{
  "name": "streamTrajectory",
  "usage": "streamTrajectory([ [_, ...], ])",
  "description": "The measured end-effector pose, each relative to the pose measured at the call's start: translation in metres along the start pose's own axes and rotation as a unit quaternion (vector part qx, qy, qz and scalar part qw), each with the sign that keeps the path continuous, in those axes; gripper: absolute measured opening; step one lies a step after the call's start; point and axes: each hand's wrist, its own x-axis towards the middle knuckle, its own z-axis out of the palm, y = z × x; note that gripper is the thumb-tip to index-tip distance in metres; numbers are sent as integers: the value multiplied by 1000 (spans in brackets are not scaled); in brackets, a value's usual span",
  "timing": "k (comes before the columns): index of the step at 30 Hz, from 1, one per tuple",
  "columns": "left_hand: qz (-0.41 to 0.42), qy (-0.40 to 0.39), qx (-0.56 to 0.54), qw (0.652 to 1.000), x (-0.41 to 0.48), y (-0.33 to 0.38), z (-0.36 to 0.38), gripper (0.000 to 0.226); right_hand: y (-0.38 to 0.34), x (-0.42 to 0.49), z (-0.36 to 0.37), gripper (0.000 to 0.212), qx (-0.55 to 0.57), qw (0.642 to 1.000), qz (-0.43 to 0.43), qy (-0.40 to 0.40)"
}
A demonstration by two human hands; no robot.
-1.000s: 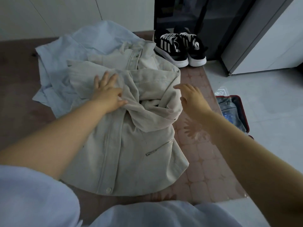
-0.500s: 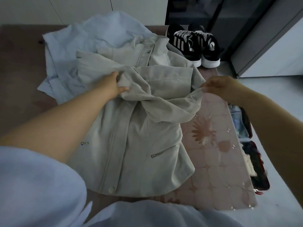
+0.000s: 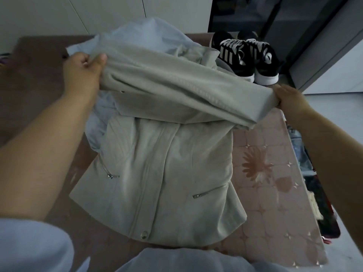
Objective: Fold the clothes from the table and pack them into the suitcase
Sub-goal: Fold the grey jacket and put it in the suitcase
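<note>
**While the sleeve hangs stretched: jacket mid-fold**

Jacket (image 3: 167, 173) lies front-up and zipped on table (image 3: 271, 209), over a blue garment (image 3: 153, 34). Left hand (image 3: 84, 75) pinches one end of sleeve (image 3: 176, 85), thumb on top. Right hand (image 3: 292, 101) grips the other end, fingers curled under. Sleeve spans between them, raised over the chest. Cloth looks soft, mid-weight and limp, and would likely sag unless held at both ends. Suitcase (image 3: 334, 226) sits open, right of the table.

Loose pale blue short-sleeved top (image 3: 33, 246); both forearms (image 3: 51, 152) bare
</note>
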Motion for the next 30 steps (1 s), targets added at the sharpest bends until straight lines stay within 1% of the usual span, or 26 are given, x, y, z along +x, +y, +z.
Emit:
streamTrajectory([
  [2, 7, -22, 13, 1000, 5, 3, 4, 29, -2, 11, 15, 20, -44, 996, 23, 72],
  [4, -24, -77, 74, 994, 12, -7, 8, 28, -5, 13, 25, 21, -68, 991, 27, 112],
  [5, -53, -113, 119, 985, 14, -13, 9, 25, -5, 10, 28, 26, -70, 990, 28, 118],
  [6, -88, -153, 160, 971, 15, -21, 9, 15, -2, 7, 31, 34, -84, 990, 23, 115],
  [7, -116, -187, 190, 957, 12, -25, 7, 6, 0, 1, 33, 46, -110, 988, 15, 105],
  [9, -132, -227, 215, 940, 7, -30, 6, 28, 11, -9, 37, 65, -145, 987, 7, 62],
  [10, -128, -224, 206, 944, 5, -32, 7, 35, 19, -12, 38, 73, -138, 990, 19, 35],
  [12, -125, -182, 170, 960, -1, -32, 13, 48, 31, -17, 39, 84, -90, 993, 73, -25],
  [13, -116, -159, 156, 968, -4, -31, 17, 51, 35, -19, 40, 87, -65, 992, 101, -47],
  [14, -106, -147, 151, 972, -5, -31, 20, 47, 39, -18, 42, 86, -56, 991, 111, -51],
  [15, -96, -140, 149, 974, -6, -32, 24, 39, 40, -18, 42, 80, -62, 992, 103, -32],
  [16, -84, -133, 150, 976, -5, -32, 27, 35, 39, -15, 41, 68, -73, 994, 76, 6],
  [18, -62, -102, 162, 979, -3, -26, 28, 42, 26, -8, 37, 42, -115, 989, -10, 95],
  [20, -21, -50, 172, 984, 2, -16, 24, 45, 6, 2, 30, 31, -157, 970, -87, 165],
  [21, -3, -28, 175, 984, 4, -10, 22, 44, -1, 10, 26, 30, -174, 963, -102, 177],
  [22, 11, -11, 174, 985, 5, -7, 22, 41, -6, 17, 22, 28, -183, 961, -93, 187],
  [24, 21, -15, 192, 981, 6, -10, 25, 32, -8, 30, 17, 30, -199, 961, -18, 192],
  [26, 23, -38, 235, 971, 3, -19, 28, 30, -2, 32, 17, 35, -168, 972, 36, 163],
  [27, 25, -50, 252, 966, 3, -25, 30, 30, 1, 27, 19, 36, -138, 981, 32, 133],
  [29, 34, -58, 267, 961, 2, -33, 32, 30, 8, 5, 23, 59, -69, 997, 7, 42],
  [30, 37, -56, 261, 963, 2, -34, 33, 31, 14, -6, 23, 64, -47, 999, 10, -2],
])
